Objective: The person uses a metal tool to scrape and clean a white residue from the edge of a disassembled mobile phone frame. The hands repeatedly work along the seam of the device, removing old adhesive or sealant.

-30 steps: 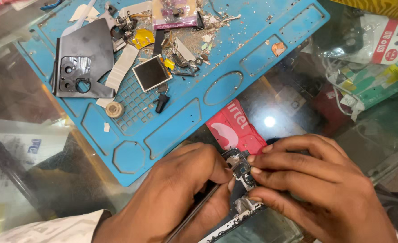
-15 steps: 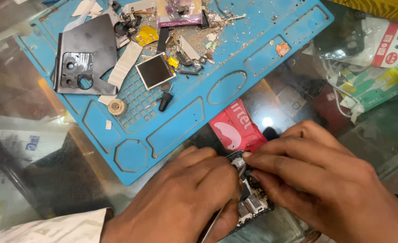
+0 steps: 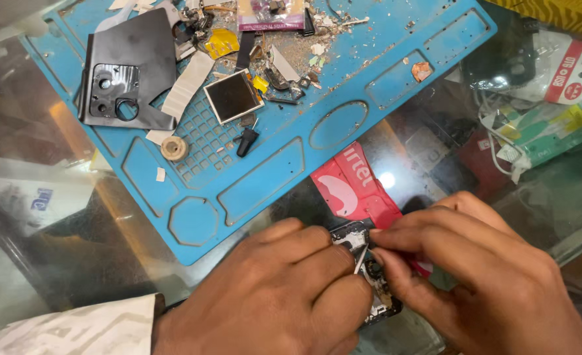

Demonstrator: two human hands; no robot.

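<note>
The opened phone (image 3: 370, 276) lies on the glass below the blue mat (image 3: 284, 171). The left hand (image 3: 284, 296) pinches tweezers (image 3: 360, 258), the right hand (image 3: 475, 276) clamps the phone; probably a small part is being picked, needing steadiness.

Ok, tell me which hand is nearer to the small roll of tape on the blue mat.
Left. The left hand lies below and right of the tape roll, just off the blue mat. The right hand sits farther right, beyond the left.

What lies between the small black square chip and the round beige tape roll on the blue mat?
Head view: only bare grid of the blue mat between chip and tape roll.
</note>
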